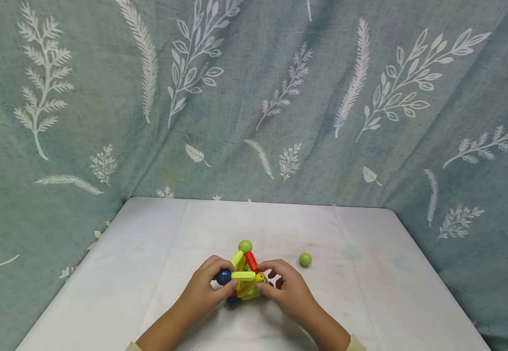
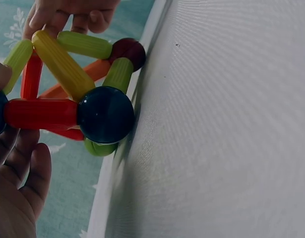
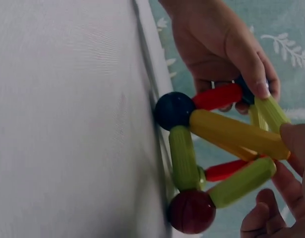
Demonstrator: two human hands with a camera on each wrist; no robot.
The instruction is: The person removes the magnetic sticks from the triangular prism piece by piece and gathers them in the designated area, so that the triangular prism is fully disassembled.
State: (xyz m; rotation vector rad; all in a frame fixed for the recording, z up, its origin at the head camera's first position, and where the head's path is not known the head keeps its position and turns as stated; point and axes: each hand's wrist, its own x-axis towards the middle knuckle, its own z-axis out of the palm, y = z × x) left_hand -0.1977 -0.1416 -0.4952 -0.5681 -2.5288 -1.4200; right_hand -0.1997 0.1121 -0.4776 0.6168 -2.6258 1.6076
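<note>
Gripping the frame (image 1: 244,276) at its left corner, the left hand (image 1: 207,285) curls its fingers round the upper blue ball (image 1: 224,277), thumb on a lime rod (image 3: 271,113), a hold that likely keeps the two from parting. On the right, the right hand (image 1: 288,285) has thumb and index finger narrowly set, pinching the corner where several rod ends meet; whether a ball sits there I cannot tell. The frame is between the hands at the table (image 1: 337,312), its lower blue ball (image 1: 234,302) and maroon ball (image 3: 192,211) down low, seemingly as feet bearing its weight. A loose green ball (image 1: 305,259) lies farther right, apart from both hands, where it probably hinders neither.
</note>
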